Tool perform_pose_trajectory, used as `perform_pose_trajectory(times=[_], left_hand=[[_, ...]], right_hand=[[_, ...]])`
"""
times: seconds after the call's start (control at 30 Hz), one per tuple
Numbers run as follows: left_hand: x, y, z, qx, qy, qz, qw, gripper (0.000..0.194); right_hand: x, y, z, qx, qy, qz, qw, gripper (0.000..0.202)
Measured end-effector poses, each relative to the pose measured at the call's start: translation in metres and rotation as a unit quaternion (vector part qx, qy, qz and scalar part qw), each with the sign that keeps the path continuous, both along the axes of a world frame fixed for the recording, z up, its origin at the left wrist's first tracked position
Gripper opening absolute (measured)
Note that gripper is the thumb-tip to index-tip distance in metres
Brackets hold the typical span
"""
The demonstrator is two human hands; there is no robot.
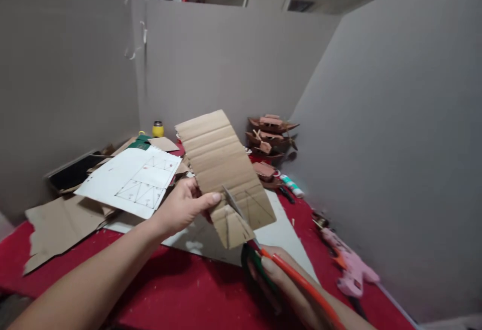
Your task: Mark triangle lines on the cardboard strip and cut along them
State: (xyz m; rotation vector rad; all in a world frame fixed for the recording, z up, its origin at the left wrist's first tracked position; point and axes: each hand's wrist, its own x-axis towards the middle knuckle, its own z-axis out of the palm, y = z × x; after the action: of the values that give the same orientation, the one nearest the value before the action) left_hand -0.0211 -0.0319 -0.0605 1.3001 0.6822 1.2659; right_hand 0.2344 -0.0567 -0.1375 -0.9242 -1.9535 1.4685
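Note:
My left hand (186, 202) grips the left edge of a piece of corrugated cardboard (222, 154), its thumb flat on the near face. Pencil lines run across the lower part of the cardboard. My right hand (286, 275) is wrapped round the handles of scissors (237, 207) with orange and green grips. One blade lies over the cardboard's face, the other is hidden behind it. A slit parts the lower flap from the rest along the blade. Both hands are above the red-covered table (165, 290).
On the left, a white sheet with a drawn truss pattern (139, 184) lies over cardboard scraps (64, 224). A white board (196, 239) is under my hands. Model boats (271, 139) stand at the back, a pink glue gun (352, 264) at the right, a yellow jar (158, 129) behind.

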Motion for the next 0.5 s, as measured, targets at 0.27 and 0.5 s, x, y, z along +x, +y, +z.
perform_pose_trajectory(times=[0.27,0.5], left_hand=[[0.0,-0.002,-0.002,0.011,0.022,0.013,1.0,0.032],[-0.002,-0.001,0.001,0.005,0.02,0.025,0.999,0.033]], right_hand=[[-0.01,-0.005,0.015,0.008,0.007,0.008,1.0,0.058],[-0.008,-0.001,0.012,-0.001,0.004,0.031,1.0,0.06]])
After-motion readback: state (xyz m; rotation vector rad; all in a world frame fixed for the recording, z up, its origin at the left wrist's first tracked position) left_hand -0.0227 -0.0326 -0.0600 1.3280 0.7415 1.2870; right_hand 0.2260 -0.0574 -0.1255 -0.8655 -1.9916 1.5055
